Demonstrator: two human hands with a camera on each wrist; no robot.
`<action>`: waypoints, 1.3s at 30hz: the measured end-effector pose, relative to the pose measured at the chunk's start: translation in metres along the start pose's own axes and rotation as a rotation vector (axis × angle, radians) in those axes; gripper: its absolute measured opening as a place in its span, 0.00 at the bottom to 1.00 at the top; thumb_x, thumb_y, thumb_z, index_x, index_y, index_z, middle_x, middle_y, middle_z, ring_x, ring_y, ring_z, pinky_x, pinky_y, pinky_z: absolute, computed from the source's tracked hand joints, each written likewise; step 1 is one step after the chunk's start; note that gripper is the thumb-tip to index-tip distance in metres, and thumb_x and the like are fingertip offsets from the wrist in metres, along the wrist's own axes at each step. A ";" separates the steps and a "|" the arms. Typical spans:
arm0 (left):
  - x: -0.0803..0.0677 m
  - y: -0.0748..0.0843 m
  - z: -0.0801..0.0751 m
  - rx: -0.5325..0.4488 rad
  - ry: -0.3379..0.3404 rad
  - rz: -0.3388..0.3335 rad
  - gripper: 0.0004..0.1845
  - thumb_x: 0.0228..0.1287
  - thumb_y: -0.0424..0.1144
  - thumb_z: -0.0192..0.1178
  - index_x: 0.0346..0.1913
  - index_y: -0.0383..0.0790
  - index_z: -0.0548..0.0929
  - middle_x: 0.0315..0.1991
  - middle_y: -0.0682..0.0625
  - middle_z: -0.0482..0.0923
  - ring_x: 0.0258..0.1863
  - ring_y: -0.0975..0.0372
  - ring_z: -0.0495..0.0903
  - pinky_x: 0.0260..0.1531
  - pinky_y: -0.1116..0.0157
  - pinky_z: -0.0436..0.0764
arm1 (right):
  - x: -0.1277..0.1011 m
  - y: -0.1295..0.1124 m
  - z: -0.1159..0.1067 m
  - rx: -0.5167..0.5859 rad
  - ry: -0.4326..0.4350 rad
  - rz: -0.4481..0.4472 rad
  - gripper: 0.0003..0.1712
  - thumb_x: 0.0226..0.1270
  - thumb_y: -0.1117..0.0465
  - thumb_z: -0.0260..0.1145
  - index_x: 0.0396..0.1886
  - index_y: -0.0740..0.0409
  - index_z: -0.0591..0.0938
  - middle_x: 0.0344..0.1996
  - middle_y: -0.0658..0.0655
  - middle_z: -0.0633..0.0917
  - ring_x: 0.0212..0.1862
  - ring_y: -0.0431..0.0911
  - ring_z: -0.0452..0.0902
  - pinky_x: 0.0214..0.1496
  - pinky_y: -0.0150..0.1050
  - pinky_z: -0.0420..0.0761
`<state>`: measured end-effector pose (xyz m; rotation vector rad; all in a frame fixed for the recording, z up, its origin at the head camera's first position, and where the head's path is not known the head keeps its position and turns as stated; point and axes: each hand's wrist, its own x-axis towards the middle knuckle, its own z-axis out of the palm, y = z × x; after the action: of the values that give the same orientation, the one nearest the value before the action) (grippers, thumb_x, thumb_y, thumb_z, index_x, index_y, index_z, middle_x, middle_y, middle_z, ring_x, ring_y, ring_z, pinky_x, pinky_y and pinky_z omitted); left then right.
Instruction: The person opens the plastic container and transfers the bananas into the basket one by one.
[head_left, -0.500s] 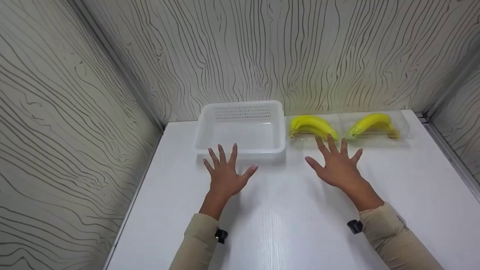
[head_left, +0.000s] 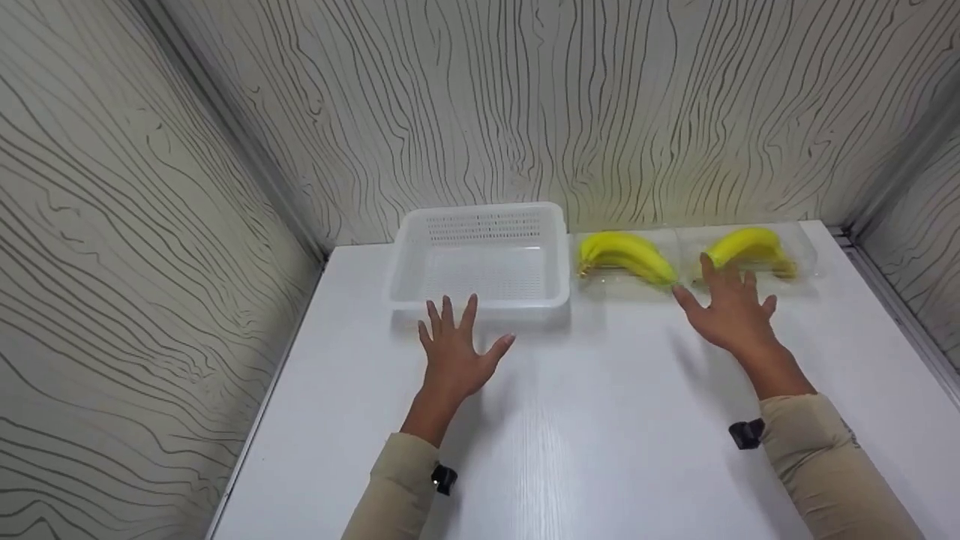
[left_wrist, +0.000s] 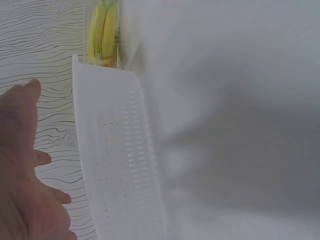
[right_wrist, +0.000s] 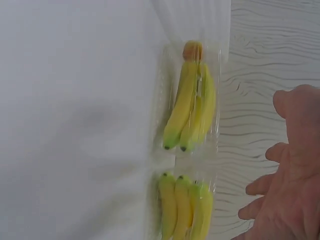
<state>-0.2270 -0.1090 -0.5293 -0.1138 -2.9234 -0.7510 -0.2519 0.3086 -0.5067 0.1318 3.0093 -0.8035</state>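
Two bunches of yellow bananas lie in clear plastic boxes at the back of the white table. The left bunch (head_left: 628, 253) is beside a white basket (head_left: 480, 304), and the right bunch (head_left: 750, 244) is farther along. My right hand (head_left: 731, 311), fingers spread, hovers in front of the right bunch and hides part of its box. In the right wrist view both bunches (right_wrist: 187, 110) show inside their boxes, apart from the hand. With fingers spread too, my left hand (head_left: 454, 356) holds nothing above the table before the basket's near rim.
Behind the basket and boxes stands a wood-grain patterned wall (head_left: 487, 112). Another patterned wall (head_left: 135, 247) rises on the left, and one more on the right. The white table top (head_left: 570, 435) stretches toward me between both arms.
My right hand has moved right, from in front of the left banana bunch to in front of the right one. The left hand has barely shifted.
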 end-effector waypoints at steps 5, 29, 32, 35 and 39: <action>-0.006 0.000 0.005 -0.034 0.006 0.057 0.44 0.73 0.66 0.60 0.83 0.46 0.66 0.80 0.32 0.64 0.82 0.37 0.62 0.79 0.33 0.59 | 0.019 0.034 -0.012 0.035 0.171 0.136 0.56 0.80 0.28 0.45 0.85 0.69 0.52 0.81 0.85 0.42 0.83 0.83 0.31 0.73 0.86 0.45; -0.039 -0.011 0.042 -0.139 -0.183 0.141 0.35 0.81 0.59 0.56 0.83 0.49 0.66 0.74 0.41 0.72 0.74 0.47 0.75 0.74 0.42 0.73 | 0.080 0.148 -0.059 0.090 0.104 0.199 0.58 0.78 0.24 0.39 0.87 0.61 0.39 0.80 0.86 0.33 0.81 0.86 0.25 0.73 0.89 0.40; -0.039 -0.013 0.045 -0.147 -0.191 0.129 0.35 0.81 0.58 0.56 0.83 0.50 0.66 0.75 0.42 0.72 0.74 0.47 0.75 0.75 0.42 0.73 | 0.081 0.149 -0.058 0.109 0.024 0.240 0.58 0.78 0.25 0.42 0.87 0.60 0.39 0.81 0.85 0.34 0.79 0.89 0.29 0.73 0.88 0.41; -0.039 -0.015 0.047 -0.174 -0.200 0.120 0.35 0.81 0.58 0.55 0.83 0.49 0.65 0.76 0.42 0.72 0.75 0.47 0.74 0.75 0.42 0.72 | 0.082 0.148 -0.056 0.137 -0.026 0.265 0.59 0.77 0.25 0.43 0.87 0.60 0.37 0.82 0.83 0.37 0.77 0.91 0.33 0.73 0.87 0.44; -0.037 -0.016 0.048 -0.226 -0.209 0.116 0.35 0.82 0.57 0.54 0.83 0.48 0.64 0.77 0.41 0.70 0.76 0.45 0.72 0.75 0.42 0.72 | 0.083 0.146 -0.056 0.148 -0.015 0.234 0.60 0.78 0.25 0.45 0.86 0.65 0.39 0.82 0.82 0.43 0.78 0.88 0.40 0.77 0.82 0.49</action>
<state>-0.1965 -0.1011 -0.5837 -0.4025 -2.9775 -1.1092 -0.3221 0.4689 -0.5340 0.4688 2.8447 -0.9926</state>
